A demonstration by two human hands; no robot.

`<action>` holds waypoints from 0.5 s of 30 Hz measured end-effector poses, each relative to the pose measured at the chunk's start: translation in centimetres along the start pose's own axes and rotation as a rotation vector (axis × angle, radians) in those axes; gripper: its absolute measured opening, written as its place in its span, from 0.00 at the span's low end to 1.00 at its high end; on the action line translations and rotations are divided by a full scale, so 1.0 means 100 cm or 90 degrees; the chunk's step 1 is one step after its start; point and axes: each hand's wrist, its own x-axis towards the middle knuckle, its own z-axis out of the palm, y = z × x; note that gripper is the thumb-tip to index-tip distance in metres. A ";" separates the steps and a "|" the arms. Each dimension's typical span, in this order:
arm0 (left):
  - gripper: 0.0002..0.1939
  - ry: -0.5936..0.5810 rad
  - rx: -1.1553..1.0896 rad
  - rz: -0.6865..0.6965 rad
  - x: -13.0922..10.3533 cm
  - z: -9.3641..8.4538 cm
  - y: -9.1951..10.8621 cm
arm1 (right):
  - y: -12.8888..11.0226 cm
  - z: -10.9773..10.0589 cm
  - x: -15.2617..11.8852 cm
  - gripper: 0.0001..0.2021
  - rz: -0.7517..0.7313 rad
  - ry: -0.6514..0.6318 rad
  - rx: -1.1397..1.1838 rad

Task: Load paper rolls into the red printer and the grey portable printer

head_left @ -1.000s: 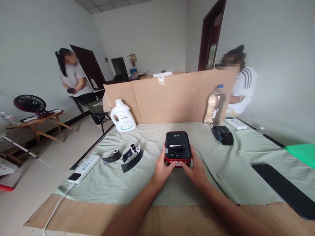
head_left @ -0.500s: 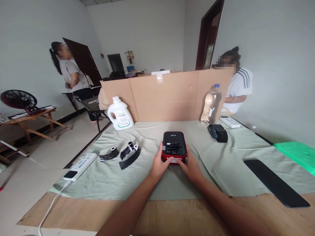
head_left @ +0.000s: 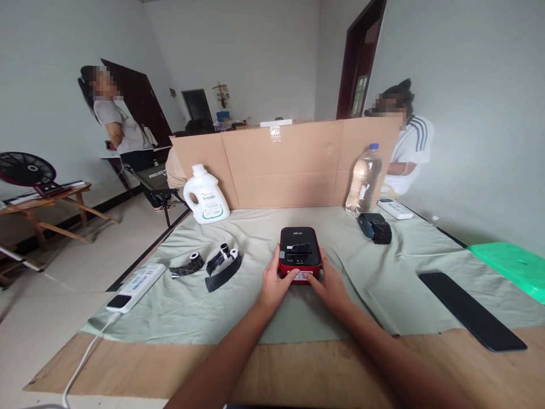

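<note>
Plainly, we have the red-and-black device (head_left: pixel 300 258) resting on the pale green cloth (head_left: pixel 276 326), near the middle of the worktop (head_left: pixel 293 372), with a dark strip (head_left: pixel 301 248) showing at its top. We judge it a stiff, boxy casing of moderate weight, its smooth shell perhaps a little slippery, so the side walls look the safest hold, clear of the strip. Our left hand (head_left: pixel 273 286) and right hand (head_left: pixel 331 286) clasp it from opposite sides, fingers along the walls and thumbs angled inward against the near red face, almost meeting. Both forearms (head_left: pixel 230 355) reach forward over the near edge and converge on it. Farther out, we see loose dark rolls (head_left: pixel 225 276) to the left, another black device (head_left: pixel 374 228) to the right, and a cardboard panel (head_left: pixel 285 170) standing behind.
</note>
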 end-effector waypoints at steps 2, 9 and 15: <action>0.43 -0.010 -0.004 0.002 0.000 0.000 -0.002 | 0.001 0.001 -0.001 0.41 -0.001 0.002 0.000; 0.44 -0.019 0.003 0.008 0.000 0.001 -0.003 | -0.001 0.000 -0.001 0.40 0.007 0.011 0.022; 0.44 -0.015 0.011 0.013 0.000 0.001 -0.001 | -0.005 -0.001 0.001 0.40 0.018 0.015 0.030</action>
